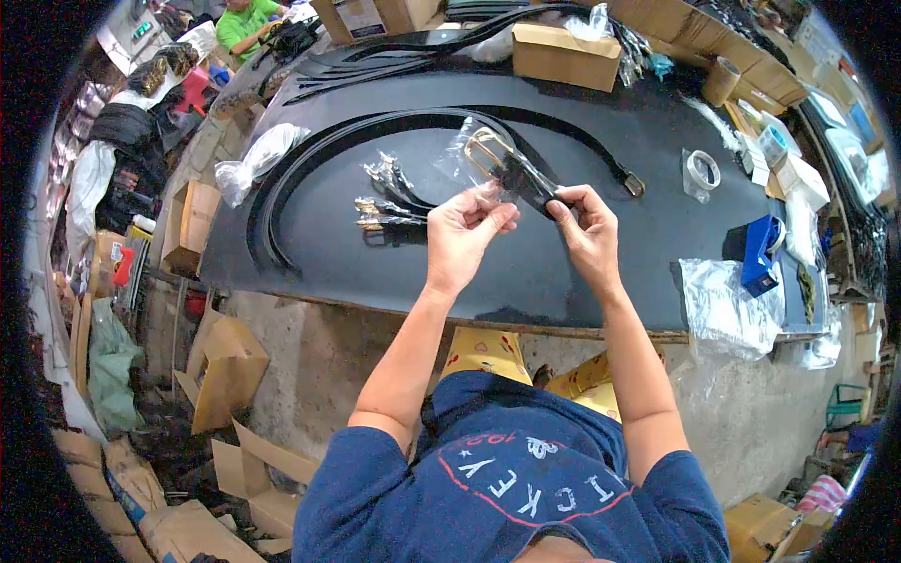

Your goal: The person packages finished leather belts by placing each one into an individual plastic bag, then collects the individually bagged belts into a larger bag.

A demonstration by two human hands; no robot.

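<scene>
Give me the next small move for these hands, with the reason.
Probably smooth the clear plastic against the gold-toned buckle with the left hand: the film looks loose and crinkled there, the left fingers are at it, and the right hand grips the black strap.

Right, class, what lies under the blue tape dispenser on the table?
Clear plastic sheeting shows beside the blue tape dispenser, seemingly running beneath; whatever its base covers cannot be seen.

Dark table (pixel 375 272), belts (pixel 375 117), tape roll (pixel 702 170), cardboard box (pixel 565 56)
</scene>
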